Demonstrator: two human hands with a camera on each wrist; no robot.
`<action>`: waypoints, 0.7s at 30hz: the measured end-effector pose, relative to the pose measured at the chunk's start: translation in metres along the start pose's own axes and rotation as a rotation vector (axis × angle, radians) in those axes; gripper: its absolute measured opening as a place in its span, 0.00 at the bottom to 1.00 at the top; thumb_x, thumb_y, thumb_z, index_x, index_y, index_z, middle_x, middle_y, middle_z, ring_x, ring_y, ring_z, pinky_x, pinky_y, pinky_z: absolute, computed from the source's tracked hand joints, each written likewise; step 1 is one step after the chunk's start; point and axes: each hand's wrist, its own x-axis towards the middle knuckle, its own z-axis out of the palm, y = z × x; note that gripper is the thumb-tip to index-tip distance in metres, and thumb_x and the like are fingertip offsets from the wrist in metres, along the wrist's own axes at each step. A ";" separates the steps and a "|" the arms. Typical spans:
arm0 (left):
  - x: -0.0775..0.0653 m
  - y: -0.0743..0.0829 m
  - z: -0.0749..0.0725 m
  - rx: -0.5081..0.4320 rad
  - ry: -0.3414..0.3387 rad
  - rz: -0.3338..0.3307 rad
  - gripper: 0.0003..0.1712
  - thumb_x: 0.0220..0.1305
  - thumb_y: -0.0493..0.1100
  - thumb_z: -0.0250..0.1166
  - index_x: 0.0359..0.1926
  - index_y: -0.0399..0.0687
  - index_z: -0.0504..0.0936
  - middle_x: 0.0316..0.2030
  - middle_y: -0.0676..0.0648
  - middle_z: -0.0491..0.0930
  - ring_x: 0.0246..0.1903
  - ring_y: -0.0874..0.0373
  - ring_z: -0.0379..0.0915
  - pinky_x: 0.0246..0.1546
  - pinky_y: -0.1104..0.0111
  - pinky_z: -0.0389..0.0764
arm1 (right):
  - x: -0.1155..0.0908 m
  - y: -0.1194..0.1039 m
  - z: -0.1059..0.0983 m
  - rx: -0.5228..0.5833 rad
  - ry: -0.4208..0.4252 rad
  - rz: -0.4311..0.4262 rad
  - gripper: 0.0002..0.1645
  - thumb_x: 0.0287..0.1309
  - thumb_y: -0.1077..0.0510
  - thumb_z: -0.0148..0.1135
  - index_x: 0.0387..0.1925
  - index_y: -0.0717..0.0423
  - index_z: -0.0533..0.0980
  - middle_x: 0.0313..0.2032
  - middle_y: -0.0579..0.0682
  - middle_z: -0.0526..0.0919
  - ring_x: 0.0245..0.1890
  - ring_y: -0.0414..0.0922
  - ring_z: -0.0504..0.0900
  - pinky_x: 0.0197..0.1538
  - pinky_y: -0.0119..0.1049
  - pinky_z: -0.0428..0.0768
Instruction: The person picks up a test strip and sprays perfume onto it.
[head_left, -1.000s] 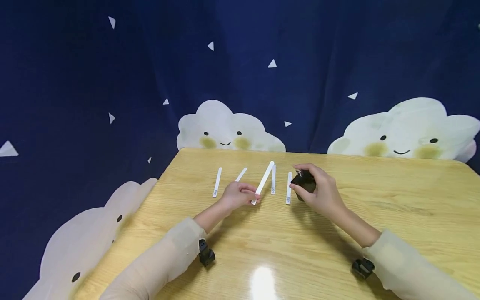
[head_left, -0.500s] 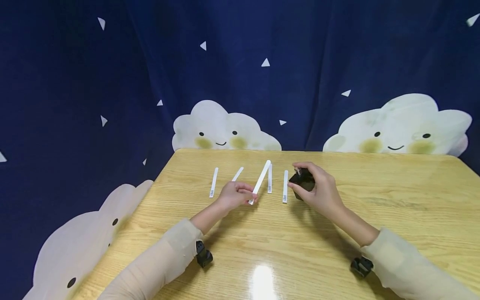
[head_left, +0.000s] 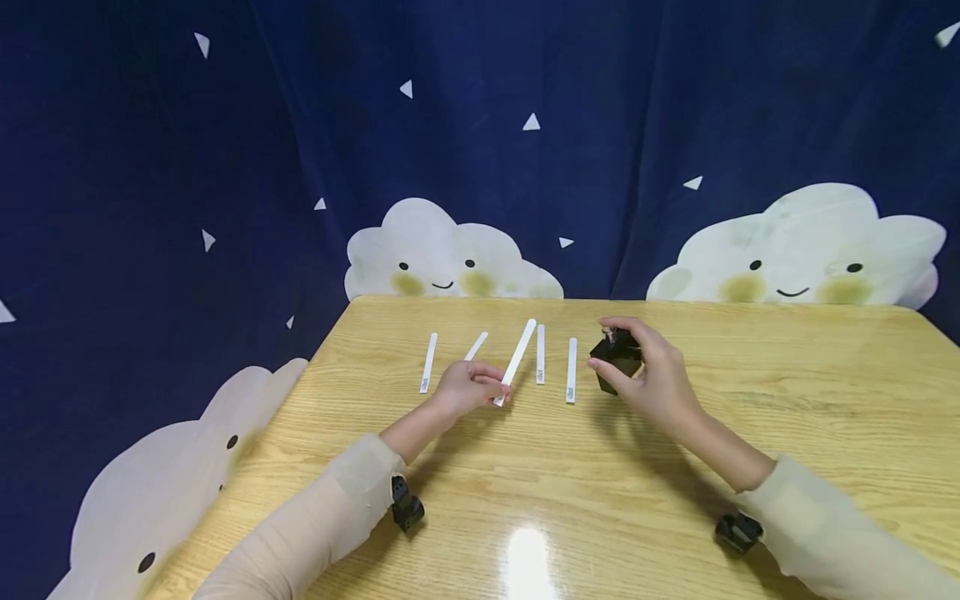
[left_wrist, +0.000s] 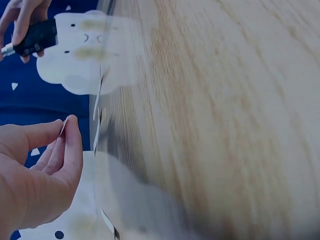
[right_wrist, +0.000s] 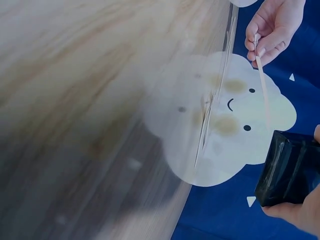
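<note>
My left hand (head_left: 463, 390) pinches the lower end of a white paper scent strip (head_left: 519, 357) between thumb and fingers. The strip slants up and away, raised above the table; in the left wrist view its edge shows between the fingertips (left_wrist: 72, 122). In my right hand (head_left: 666, 385) is a black perfume bottle (head_left: 619, 360) with a metallic spray neck (head_left: 608, 335). The index finger lies over the bottle's top and the thumb supports its base. The bottle is tilted, its spray top toward the back, to the right of the held strip. The right wrist view shows the dark bottle (right_wrist: 285, 170) close up.
Several more scent strips lie on the wooden table (head_left: 570, 475): one at the left (head_left: 428, 363), one partly behind the left hand (head_left: 476, 346), and two between the hands, including the rightmost strip (head_left: 572, 371). A blue curtain (head_left: 480, 108) with clouds hangs behind.
My right hand has drawn the bottle a little to the right, away from the held strip. The left hand still pinches the strip, whose tip has shifted slightly left. The head view has turned slightly.
</note>
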 end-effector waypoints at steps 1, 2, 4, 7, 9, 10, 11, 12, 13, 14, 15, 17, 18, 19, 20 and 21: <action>0.001 -0.001 -0.001 -0.002 0.002 0.001 0.12 0.57 0.31 0.66 0.44 0.32 0.81 0.38 0.38 0.87 0.36 0.55 0.86 0.42 0.64 0.87 | 0.000 0.001 -0.002 -0.001 -0.003 0.000 0.31 0.44 0.64 0.75 0.53 0.58 0.76 0.44 0.54 0.84 0.39 0.45 0.80 0.41 0.16 0.73; 0.003 -0.002 -0.001 -0.003 0.006 -0.001 0.12 0.57 0.31 0.66 0.44 0.32 0.81 0.39 0.38 0.87 0.36 0.54 0.86 0.41 0.64 0.87 | -0.001 0.001 -0.003 -0.003 -0.006 0.000 0.31 0.44 0.64 0.75 0.53 0.58 0.76 0.45 0.55 0.84 0.39 0.44 0.80 0.40 0.15 0.73; 0.005 -0.003 -0.002 -0.004 0.014 -0.006 0.12 0.57 0.30 0.65 0.44 0.31 0.81 0.39 0.37 0.86 0.37 0.52 0.86 0.41 0.65 0.87 | -0.002 0.003 -0.007 -0.009 -0.014 -0.001 0.32 0.44 0.64 0.75 0.54 0.58 0.75 0.46 0.55 0.83 0.37 0.43 0.79 0.38 0.15 0.73; 0.009 -0.004 -0.003 -0.001 0.026 -0.020 0.12 0.57 0.30 0.65 0.43 0.31 0.81 0.39 0.37 0.86 0.35 0.53 0.86 0.41 0.66 0.86 | -0.005 0.005 -0.012 -0.015 -0.024 0.009 0.33 0.44 0.63 0.75 0.55 0.57 0.74 0.45 0.54 0.83 0.34 0.40 0.79 0.34 0.17 0.76; 0.012 -0.004 -0.003 0.004 0.034 -0.034 0.12 0.56 0.30 0.66 0.43 0.32 0.81 0.39 0.37 0.86 0.34 0.56 0.85 0.41 0.67 0.86 | -0.007 0.006 -0.016 -0.016 -0.028 0.018 0.33 0.44 0.63 0.75 0.55 0.57 0.74 0.44 0.54 0.83 0.32 0.39 0.78 0.31 0.19 0.77; 0.013 -0.004 -0.004 0.001 0.035 -0.036 0.12 0.56 0.30 0.66 0.43 0.32 0.81 0.40 0.37 0.86 0.33 0.57 0.85 0.41 0.67 0.86 | -0.008 0.007 -0.019 -0.016 -0.029 0.022 0.33 0.44 0.64 0.75 0.55 0.57 0.74 0.44 0.54 0.83 0.32 0.40 0.78 0.30 0.20 0.77; 0.014 -0.004 -0.004 0.000 0.038 -0.036 0.12 0.56 0.30 0.66 0.43 0.31 0.81 0.40 0.37 0.86 0.32 0.58 0.84 0.41 0.67 0.86 | -0.009 0.008 -0.021 -0.018 -0.030 0.025 0.34 0.44 0.64 0.75 0.55 0.57 0.74 0.44 0.54 0.83 0.31 0.40 0.78 0.29 0.21 0.77; 0.015 -0.004 -0.004 -0.002 0.040 -0.036 0.13 0.56 0.30 0.66 0.44 0.31 0.81 0.40 0.37 0.86 0.32 0.58 0.84 0.42 0.67 0.86 | -0.010 0.009 -0.023 -0.020 -0.031 0.025 0.34 0.44 0.64 0.75 0.55 0.58 0.74 0.45 0.54 0.83 0.31 0.41 0.77 0.28 0.21 0.77; 0.017 -0.004 -0.005 -0.006 0.041 -0.039 0.13 0.56 0.30 0.67 0.44 0.31 0.81 0.40 0.37 0.86 0.31 0.58 0.84 0.42 0.67 0.86 | -0.011 0.010 -0.025 -0.021 -0.031 0.024 0.34 0.44 0.65 0.75 0.56 0.58 0.74 0.45 0.55 0.83 0.31 0.42 0.77 0.28 0.22 0.77; 0.018 -0.004 -0.005 -0.010 0.043 -0.043 0.13 0.56 0.30 0.67 0.44 0.31 0.81 0.40 0.36 0.86 0.32 0.58 0.84 0.42 0.66 0.86 | -0.011 0.010 -0.027 -0.023 -0.031 0.023 0.34 0.44 0.65 0.75 0.56 0.58 0.74 0.46 0.55 0.82 0.31 0.42 0.77 0.28 0.22 0.77; 0.019 -0.004 -0.006 -0.016 0.044 -0.047 0.13 0.56 0.30 0.66 0.44 0.31 0.81 0.41 0.36 0.86 0.32 0.58 0.84 0.43 0.66 0.86 | -0.012 0.011 -0.029 -0.028 -0.032 0.022 0.34 0.44 0.65 0.75 0.56 0.58 0.74 0.47 0.55 0.82 0.31 0.42 0.77 0.28 0.22 0.77; 0.021 -0.005 -0.008 -0.016 0.051 -0.054 0.13 0.57 0.30 0.66 0.44 0.31 0.81 0.41 0.35 0.86 0.33 0.57 0.84 0.43 0.66 0.86 | -0.012 0.012 -0.032 -0.034 -0.033 0.015 0.35 0.43 0.66 0.75 0.56 0.57 0.74 0.46 0.55 0.82 0.31 0.40 0.77 0.28 0.21 0.77; 0.022 -0.005 -0.010 -0.013 0.058 -0.063 0.13 0.57 0.30 0.66 0.44 0.31 0.81 0.41 0.36 0.86 0.33 0.57 0.84 0.43 0.66 0.86 | -0.012 0.013 -0.033 -0.037 -0.032 0.012 0.35 0.43 0.66 0.75 0.56 0.57 0.74 0.45 0.54 0.82 0.31 0.40 0.77 0.29 0.20 0.77; 0.022 -0.006 -0.011 -0.013 0.066 -0.070 0.12 0.57 0.29 0.67 0.44 0.31 0.81 0.42 0.35 0.86 0.33 0.57 0.84 0.43 0.66 0.86 | -0.012 0.013 -0.034 -0.040 -0.031 0.009 0.35 0.42 0.66 0.76 0.56 0.57 0.74 0.45 0.55 0.83 0.32 0.39 0.77 0.30 0.20 0.77; 0.023 -0.006 -0.012 -0.008 0.077 -0.074 0.12 0.56 0.30 0.67 0.43 0.31 0.81 0.42 0.35 0.86 0.33 0.58 0.84 0.43 0.66 0.86 | -0.012 0.014 -0.035 -0.043 -0.030 0.005 0.35 0.42 0.66 0.76 0.56 0.57 0.74 0.45 0.55 0.83 0.32 0.38 0.77 0.30 0.19 0.77; 0.024 -0.006 -0.013 -0.004 0.086 -0.074 0.12 0.57 0.29 0.66 0.43 0.31 0.81 0.41 0.35 0.86 0.33 0.58 0.84 0.42 0.66 0.86 | -0.011 0.014 -0.035 -0.044 -0.030 0.002 0.35 0.42 0.66 0.76 0.56 0.57 0.74 0.44 0.55 0.83 0.32 0.37 0.77 0.31 0.18 0.77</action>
